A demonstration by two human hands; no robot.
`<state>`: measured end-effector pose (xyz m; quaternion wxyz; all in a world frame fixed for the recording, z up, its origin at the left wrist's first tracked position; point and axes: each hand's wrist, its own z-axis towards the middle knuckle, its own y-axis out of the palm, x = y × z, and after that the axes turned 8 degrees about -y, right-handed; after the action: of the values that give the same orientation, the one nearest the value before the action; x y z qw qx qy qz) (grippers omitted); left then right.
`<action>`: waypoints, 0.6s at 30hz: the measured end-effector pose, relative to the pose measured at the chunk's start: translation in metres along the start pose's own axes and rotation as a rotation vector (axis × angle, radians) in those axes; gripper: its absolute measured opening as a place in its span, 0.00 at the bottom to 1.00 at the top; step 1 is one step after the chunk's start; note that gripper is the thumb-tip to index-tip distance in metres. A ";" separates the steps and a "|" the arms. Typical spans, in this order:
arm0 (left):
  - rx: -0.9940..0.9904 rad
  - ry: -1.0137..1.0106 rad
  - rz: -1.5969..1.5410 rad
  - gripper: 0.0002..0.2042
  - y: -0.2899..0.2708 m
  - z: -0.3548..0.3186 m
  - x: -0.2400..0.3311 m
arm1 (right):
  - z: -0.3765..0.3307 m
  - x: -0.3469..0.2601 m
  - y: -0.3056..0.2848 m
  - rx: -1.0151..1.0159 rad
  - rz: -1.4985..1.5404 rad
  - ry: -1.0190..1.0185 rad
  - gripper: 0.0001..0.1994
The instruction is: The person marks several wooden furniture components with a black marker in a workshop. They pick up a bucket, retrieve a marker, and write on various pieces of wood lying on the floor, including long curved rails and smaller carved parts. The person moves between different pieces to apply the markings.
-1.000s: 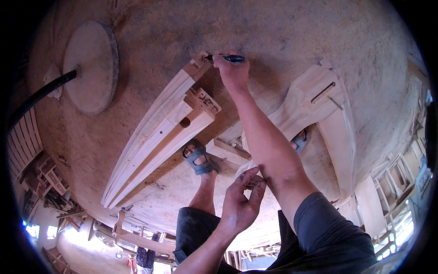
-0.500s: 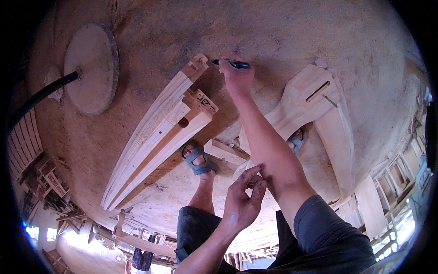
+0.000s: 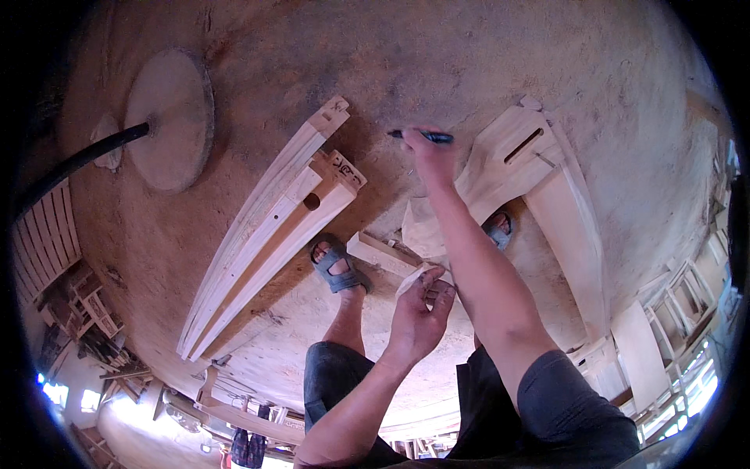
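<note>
My right hand (image 3: 434, 162) grips a dark marker pen (image 3: 439, 137), its tip pointing left and clear of any wood. To its left, on the ground, lie two long pale wooden pieces: a slim curved rail (image 3: 269, 184) and a thicker beam (image 3: 328, 205) with a round hole and dark pen marks on its end. My left hand (image 3: 420, 316) is below, beside my right forearm, fingers curled together; what they hold, if anything, cannot be made out. A broad shaped wooden part (image 3: 508, 156) with a slot lies right of my right hand.
A round disc base (image 3: 170, 121) with a black pole stands at the upper left. Between my sandalled feet lies a short wooden block (image 3: 381, 254). Wooden frames (image 3: 680, 313) crowd the right edge, and wood scraps (image 3: 94, 313) the left. Another person's legs (image 3: 248, 447) show at the bottom.
My right hand has drawn back from the curved rail's end with the marker pen, moving right and slightly nearer. My left hand stays curled, shifted only a little.
</note>
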<state>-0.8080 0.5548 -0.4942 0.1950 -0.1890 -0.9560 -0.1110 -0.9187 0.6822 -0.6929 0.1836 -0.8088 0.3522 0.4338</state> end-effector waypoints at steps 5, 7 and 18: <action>0.027 -0.055 0.006 0.18 -0.018 0.002 0.016 | 0.035 0.020 0.059 -0.046 0.031 -0.056 0.06; 0.021 -0.093 -0.026 0.18 -0.025 0.004 0.018 | 0.041 0.029 0.075 -0.031 0.040 -0.071 0.06; 0.010 -0.063 -0.157 0.16 -0.038 0.006 0.022 | 0.050 0.052 0.100 -0.045 0.039 -0.220 0.04</action>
<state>-0.8442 0.5295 -0.4954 0.1566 -0.1158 -0.9740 -0.1153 -1.0005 0.6227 -0.7634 0.1945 -0.7530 0.3359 0.5314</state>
